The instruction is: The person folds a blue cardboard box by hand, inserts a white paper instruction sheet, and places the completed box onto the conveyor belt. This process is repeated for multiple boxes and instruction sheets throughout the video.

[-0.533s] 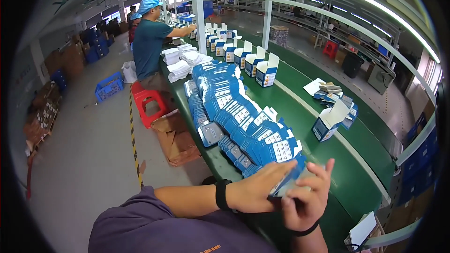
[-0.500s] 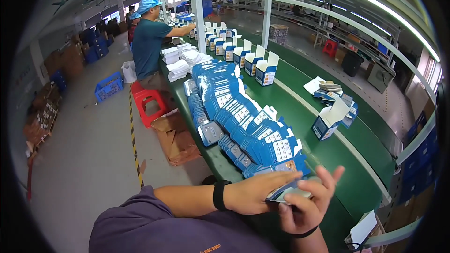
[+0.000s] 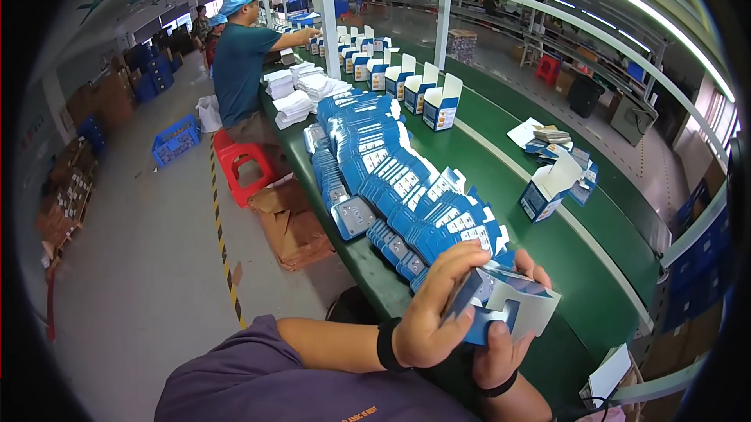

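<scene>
Item: blue-and-white carton (image 3: 512, 305), half-formed, held above the near edge of the green tabletop (image 3: 594, 265). Your left hand (image 3: 430, 312) clamps its left end, your right hand (image 3: 501, 344) cups it from beneath. Long axis: left to right across you. Flat-carton stack (image 3: 407, 195): just beyond, nearer your left hand.

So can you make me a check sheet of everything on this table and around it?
Surface: long green table.
Job's things: blue and white carton, half folded, held by left hand and right hand.
Clutter: row of flat blue cartons; standing open boxes; white paper stacks.
Fingers: both hands closed on the carton.
Cables: nothing seen.
Surroundings: co-worker at the table, red stool, blue crate, cardboard on floor.
</scene>
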`<state>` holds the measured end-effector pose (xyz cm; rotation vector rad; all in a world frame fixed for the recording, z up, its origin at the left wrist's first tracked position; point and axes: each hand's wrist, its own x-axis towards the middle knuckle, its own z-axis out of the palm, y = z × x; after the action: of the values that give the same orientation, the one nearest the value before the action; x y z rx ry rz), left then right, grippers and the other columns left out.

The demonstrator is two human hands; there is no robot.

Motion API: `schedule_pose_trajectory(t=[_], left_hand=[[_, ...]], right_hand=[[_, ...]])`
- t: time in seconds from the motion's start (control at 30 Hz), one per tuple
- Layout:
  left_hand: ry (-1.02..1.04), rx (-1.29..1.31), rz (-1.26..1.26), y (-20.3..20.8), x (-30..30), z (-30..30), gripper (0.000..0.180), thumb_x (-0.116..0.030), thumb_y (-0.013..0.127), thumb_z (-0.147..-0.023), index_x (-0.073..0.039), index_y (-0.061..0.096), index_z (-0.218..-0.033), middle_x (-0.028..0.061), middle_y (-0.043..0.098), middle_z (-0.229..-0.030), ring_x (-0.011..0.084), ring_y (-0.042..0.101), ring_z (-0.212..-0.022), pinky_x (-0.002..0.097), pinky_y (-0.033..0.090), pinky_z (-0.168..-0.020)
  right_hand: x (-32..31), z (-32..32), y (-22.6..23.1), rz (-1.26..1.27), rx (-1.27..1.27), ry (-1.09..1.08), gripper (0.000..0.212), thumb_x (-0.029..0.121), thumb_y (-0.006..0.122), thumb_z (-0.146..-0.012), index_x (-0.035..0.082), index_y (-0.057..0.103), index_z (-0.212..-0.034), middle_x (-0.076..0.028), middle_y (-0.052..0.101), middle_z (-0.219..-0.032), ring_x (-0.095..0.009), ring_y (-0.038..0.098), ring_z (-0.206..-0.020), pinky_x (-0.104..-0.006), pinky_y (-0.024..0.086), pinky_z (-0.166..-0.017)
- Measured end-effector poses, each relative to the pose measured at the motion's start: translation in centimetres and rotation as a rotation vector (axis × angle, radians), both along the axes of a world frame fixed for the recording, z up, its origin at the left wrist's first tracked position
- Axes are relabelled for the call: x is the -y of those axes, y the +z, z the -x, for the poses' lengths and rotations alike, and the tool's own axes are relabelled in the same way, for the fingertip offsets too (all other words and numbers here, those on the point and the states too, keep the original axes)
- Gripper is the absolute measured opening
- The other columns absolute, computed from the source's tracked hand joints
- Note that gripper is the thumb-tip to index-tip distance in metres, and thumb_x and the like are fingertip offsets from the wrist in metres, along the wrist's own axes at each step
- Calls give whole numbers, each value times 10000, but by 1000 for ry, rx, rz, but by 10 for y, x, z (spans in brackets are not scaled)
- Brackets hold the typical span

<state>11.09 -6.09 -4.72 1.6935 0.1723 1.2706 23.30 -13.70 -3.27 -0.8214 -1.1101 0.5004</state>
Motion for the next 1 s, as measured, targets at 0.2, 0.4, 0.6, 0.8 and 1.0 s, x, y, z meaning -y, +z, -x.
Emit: schedule_pose_trajectory(t=[0.2,0.4,0.6,0.8,1.0], left_hand=[[-65,116,-83,5,-3,-3,714,-158,630,-945,10,308,-1559,197,414,-1502,364,389,-1437,435,284,-1198],[-30,143,130,-4,-6,-6,490,-83,588,-960,-42,475,-1435,216,437,-1478,362,335,-1478,512,228,-1221],[-26,125,-14,3,-6,-5,289,39,589,-936,-76,598,-1201,218,483,-1443,365,387,-1453,503,263,-1209],[109,55,-106,0,-14,-23,266,107,627,-883,-93,610,-1058,203,563,-1364,393,482,-1390,518,313,-1184],[175,-135,-183,10,-18,-13,475,50,745,-750,-45,629,-1201,201,551,-1396,440,495,-1365,502,383,-1136]], right_hand=[[-4,-4,-2,55,-132,-15,865,437,674,-929,-48,296,-1537,-237,373,-1562,-320,381,-1460,-466,317,-1200],[-17,-4,-9,-133,-148,52,609,366,557,-966,20,425,-1450,-239,436,-1505,-367,416,-1421,-488,308,-1193],[-11,-16,-17,-137,93,-35,95,129,588,-990,93,612,-1074,-235,494,-1405,-422,433,-1406,-557,331,-1164],[-13,-16,-20,-37,115,-241,147,-51,590,-910,91,586,-947,-214,518,-1366,-414,478,-1368,-540,359,-1143],[-19,-21,-12,86,121,-185,264,-94,601,-878,67,606,-1087,-192,527,-1375,-318,527,-1318,-438,382,-1134]])
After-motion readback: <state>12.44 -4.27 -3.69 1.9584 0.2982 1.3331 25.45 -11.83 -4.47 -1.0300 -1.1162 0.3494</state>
